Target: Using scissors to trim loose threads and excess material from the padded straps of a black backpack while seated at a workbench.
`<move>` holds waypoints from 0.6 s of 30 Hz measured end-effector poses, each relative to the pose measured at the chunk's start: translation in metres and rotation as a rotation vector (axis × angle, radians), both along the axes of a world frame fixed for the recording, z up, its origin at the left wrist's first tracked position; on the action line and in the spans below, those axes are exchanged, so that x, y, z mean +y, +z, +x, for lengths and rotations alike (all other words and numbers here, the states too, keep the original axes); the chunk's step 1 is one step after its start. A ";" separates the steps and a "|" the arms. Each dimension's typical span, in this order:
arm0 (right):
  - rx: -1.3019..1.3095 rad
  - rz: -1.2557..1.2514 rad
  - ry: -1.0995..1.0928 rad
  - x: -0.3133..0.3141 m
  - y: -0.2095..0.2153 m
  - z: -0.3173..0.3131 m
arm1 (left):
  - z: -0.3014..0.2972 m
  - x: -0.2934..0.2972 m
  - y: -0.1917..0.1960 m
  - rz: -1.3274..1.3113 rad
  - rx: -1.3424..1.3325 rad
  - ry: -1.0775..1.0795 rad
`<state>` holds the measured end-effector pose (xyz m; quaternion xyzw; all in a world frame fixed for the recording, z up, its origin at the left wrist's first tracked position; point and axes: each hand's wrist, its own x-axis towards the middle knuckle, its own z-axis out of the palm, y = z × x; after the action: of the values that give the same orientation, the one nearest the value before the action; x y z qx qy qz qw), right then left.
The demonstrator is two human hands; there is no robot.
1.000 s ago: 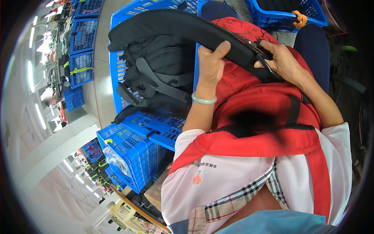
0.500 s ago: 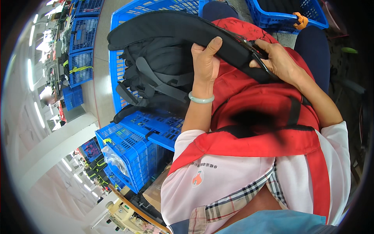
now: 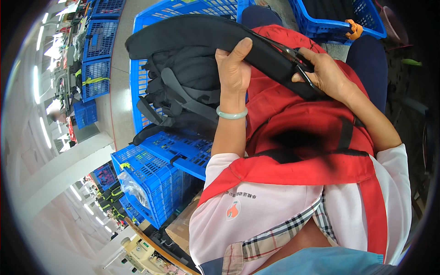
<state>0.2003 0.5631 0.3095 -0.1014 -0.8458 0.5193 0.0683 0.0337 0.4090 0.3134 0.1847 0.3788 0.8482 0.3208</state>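
A long curved black padded strap [image 3: 192, 33] stretches from over the blue crate at the left to my red apron [image 3: 302, 123]. My left hand [image 3: 234, 71], with a pale bangle at its wrist, is closed on the strap's middle, thumb on top and fingers mostly hidden beneath. At the strap's right end, my right hand [image 3: 329, 75] is closed around scissors [image 3: 306, 77] with dark loop handles. Their metal blades lie along the strap's upper edge, pointing up and left. How far the blades are parted is hard to make out.
Below the strap, a blue crate [image 3: 136, 82] holds a heap of black padded straps [image 3: 183, 78]. Another blue crate [image 3: 316, 28], with an orange tie, stands at the far right. Stacked blue crates [image 3: 151, 183] sit at my left, beside a sewing machine [image 3: 142, 252].
My left hand has shifted slightly left along the strap. My right hand and the scissors stay near the strap's right end, with little movement.
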 end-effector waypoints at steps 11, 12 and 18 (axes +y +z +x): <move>-0.022 0.008 -0.025 -0.001 0.021 -0.007 | 0.013 0.008 0.010 -0.040 -0.018 -0.008; -0.167 0.008 0.007 0.000 0.028 -0.008 | 0.012 0.007 0.011 -0.046 -0.017 -0.016; -0.073 -0.031 0.014 0.001 0.020 -0.007 | 0.014 0.006 0.014 -0.031 -0.022 -0.029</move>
<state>0.1930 0.5641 0.3298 -0.1152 -0.8404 0.5287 0.0323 0.0480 0.4148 0.3277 0.1758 0.3856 0.8395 0.3401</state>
